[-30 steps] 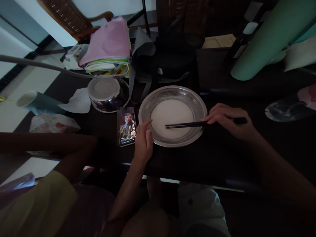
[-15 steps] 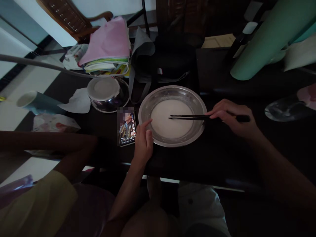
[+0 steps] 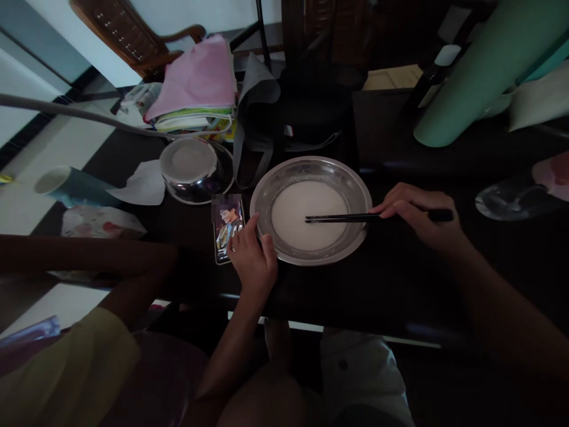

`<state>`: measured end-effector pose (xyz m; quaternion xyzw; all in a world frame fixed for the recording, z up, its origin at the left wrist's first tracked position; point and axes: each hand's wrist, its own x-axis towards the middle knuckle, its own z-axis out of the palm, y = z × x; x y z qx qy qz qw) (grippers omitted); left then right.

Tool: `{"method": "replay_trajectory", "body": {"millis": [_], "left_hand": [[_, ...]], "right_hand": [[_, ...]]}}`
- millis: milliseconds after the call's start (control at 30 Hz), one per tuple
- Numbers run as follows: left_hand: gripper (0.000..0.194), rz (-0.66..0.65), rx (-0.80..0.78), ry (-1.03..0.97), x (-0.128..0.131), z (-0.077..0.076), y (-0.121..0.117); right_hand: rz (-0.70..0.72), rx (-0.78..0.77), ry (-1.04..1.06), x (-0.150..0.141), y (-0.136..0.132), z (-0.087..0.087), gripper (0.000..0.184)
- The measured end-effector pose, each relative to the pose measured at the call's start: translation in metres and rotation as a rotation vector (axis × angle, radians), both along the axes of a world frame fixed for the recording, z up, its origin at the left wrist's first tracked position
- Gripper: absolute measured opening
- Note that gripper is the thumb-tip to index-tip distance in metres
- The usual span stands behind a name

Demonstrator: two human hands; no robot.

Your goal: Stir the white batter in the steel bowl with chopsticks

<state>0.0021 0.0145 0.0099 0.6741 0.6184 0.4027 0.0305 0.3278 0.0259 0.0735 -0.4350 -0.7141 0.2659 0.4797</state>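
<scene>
A wide steel basin (image 3: 360,184) holds a white, milky liquid (image 3: 293,207). My right hand (image 3: 420,216) is closed around a pair of dark chopsticks (image 3: 347,218), held nearly level over the basin's right rim. Their tips lie at or just above the liquid near its middle. At the basin's left rim is my left hand (image 3: 253,258), with thumb and fingers apart. Its fingertips overlap the lower right side of a phone (image 3: 222,234) with a lit screen; whether they touch it I cannot tell.
An overturned steel bowl (image 3: 189,163), white paper (image 3: 144,184) and a blue-green cup (image 3: 75,187) stand left. Behind are a dark bag (image 3: 306,112) and a pink-topped stack (image 3: 195,77). A green cylinder (image 3: 462,89) stands right. Another person's arm (image 3: 89,255) rests at left.
My left hand has turned, its fingers drawing back from inside the basin's rim toward the phone. The chopsticks' tips have shifted slightly toward me. The picture on the phone has changed.
</scene>
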Motion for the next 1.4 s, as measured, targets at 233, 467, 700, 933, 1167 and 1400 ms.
{"method": "replay_trajectory", "body": {"millis": [233, 467, 700, 933, 1167, 1400], "left_hand": [[0.062, -0.167, 0.016, -0.090, -0.013, 0.006, 0.020], [0.057, -0.226, -0.043, -0.124, -0.012, 0.006, 0.013], [0.055, -0.278, -0.119, -0.180, -0.008, 0.004, 0.005], [0.052, -0.297, -0.125, -0.207, -0.010, 0.006, 0.006], [0.052, -0.294, -0.114, -0.192, -0.010, 0.008, 0.005], [0.054, -0.283, -0.121, -0.171, -0.010, 0.009, 0.006]], "right_hand": [[0.008, -0.006, -0.014, -0.004, -0.001, 0.002, 0.029], [-0.065, 0.021, 0.048, -0.001, -0.003, 0.003, 0.034], [0.054, 0.029, -0.067, -0.005, 0.000, -0.001, 0.018], [0.024, 0.013, 0.031, -0.002, 0.000, -0.001, 0.029], [-0.056, 0.032, 0.053, 0.000, 0.000, -0.001, 0.029], [0.088, 0.012, -0.052, -0.003, 0.001, -0.002, 0.016]]}}
